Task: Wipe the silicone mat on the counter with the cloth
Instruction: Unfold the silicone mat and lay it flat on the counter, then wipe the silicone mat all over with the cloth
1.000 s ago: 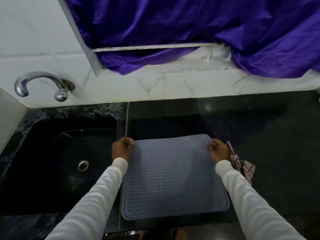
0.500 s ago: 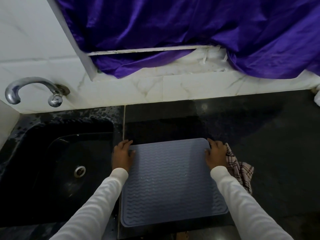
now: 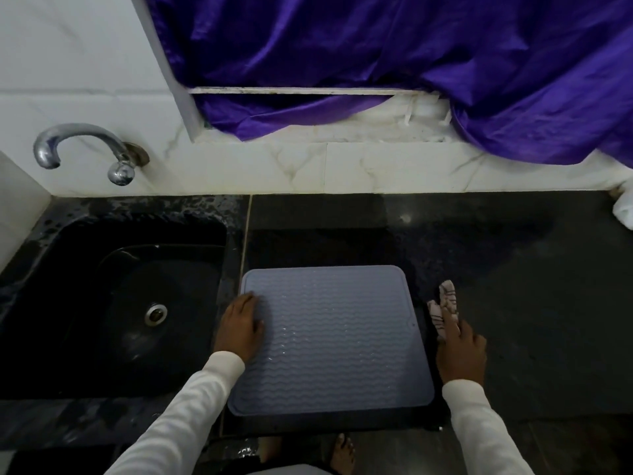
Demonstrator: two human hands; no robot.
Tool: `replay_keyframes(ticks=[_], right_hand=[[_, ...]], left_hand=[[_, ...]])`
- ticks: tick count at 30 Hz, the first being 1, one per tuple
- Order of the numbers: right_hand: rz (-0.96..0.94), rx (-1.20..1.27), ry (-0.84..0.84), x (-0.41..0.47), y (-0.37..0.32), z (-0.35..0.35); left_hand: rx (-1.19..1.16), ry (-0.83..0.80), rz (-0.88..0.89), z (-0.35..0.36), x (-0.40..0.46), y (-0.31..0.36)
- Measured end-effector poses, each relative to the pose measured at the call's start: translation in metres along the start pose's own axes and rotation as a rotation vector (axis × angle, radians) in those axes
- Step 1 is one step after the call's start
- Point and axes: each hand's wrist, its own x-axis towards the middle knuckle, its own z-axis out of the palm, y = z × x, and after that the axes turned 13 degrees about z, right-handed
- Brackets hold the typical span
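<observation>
A grey-blue silicone mat (image 3: 335, 341) with a wavy ribbed surface lies flat on the dark counter (image 3: 531, 303), just right of the sink. My left hand (image 3: 239, 327) rests palm down on the mat's left edge, fingers spread, holding nothing. My right hand (image 3: 460, 351) is off the mat's right edge and grips a checked white-and-dark cloth (image 3: 445, 308), which sticks up from between my fingers. Most of the cloth is bunched under that hand.
A black sink (image 3: 113, 303) with a metal drain lies left of the mat, under a chrome tap (image 3: 78, 149). White marble tiles back the counter, with purple fabric (image 3: 376, 53) draped above. A white object (image 3: 623, 210) sits at the far right edge. A bare foot shows below.
Both hands let go of the mat's far corners and drew back. The left hand now lies flat on the left edge; the right hand moved off the mat and picked up the cloth.
</observation>
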Motion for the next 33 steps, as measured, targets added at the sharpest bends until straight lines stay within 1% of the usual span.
replay_keyframes(ticks=[2,5,8,9,13,15,16,17,18,21,24,26,27,30,32,33], right_hand=[[-0.039,0.071,0.033,0.008,0.004,0.004],[-0.044,0.211,0.094,0.013,0.002,-0.006],[-0.169,0.364,0.175,0.008,-0.018,-0.03],[-0.223,0.415,0.174,0.004,-0.029,-0.038],[-0.367,0.63,0.002,-0.025,-0.093,-0.069],[-0.495,0.763,-0.089,-0.047,-0.136,-0.066],[-0.556,0.791,-0.129,-0.058,-0.159,-0.059],[-0.59,0.765,-0.152,-0.069,-0.18,-0.049],[-0.583,0.709,-0.164,-0.079,-0.202,-0.038],[-0.487,0.548,-0.208,-0.108,-0.259,0.0],[-0.553,0.351,-0.199,-0.13,-0.303,0.034],[-0.565,0.134,-0.187,-0.138,-0.322,0.056],[-0.566,0.064,-0.156,-0.14,-0.326,0.064],[-0.577,-0.021,-0.033,-0.142,-0.331,0.075],[-0.606,-0.04,-0.018,-0.137,-0.331,0.079],[-0.606,-0.048,-0.042,-0.136,-0.333,0.078]], left_hand=[[0.009,-0.01,-0.013,-0.001,0.001,0.004],[0.029,-0.048,-0.044,-0.005,0.002,0.011],[0.046,-0.091,-0.059,-0.008,0.003,0.012],[0.052,-0.107,-0.068,-0.009,0.004,0.012],[0.036,-0.12,-0.117,-0.017,0.012,0.011],[0.061,-0.122,-0.108,-0.022,0.02,0.005],[0.098,-0.137,-0.083,-0.024,0.025,0.001],[0.131,-0.163,-0.061,-0.026,0.029,-0.003],[0.154,-0.193,-0.045,-0.028,0.034,-0.008],[0.198,-0.263,0.031,-0.033,0.043,-0.024],[0.217,-0.267,0.156,-0.034,0.048,-0.039],[0.22,-0.249,0.216,-0.033,0.051,-0.05],[0.229,-0.235,0.242,-0.032,0.051,-0.052],[0.273,-0.26,0.312,-0.03,0.05,-0.058],[0.323,-0.289,0.34,-0.029,0.049,-0.06],[0.354,-0.3,0.344,-0.029,0.048,-0.059]])
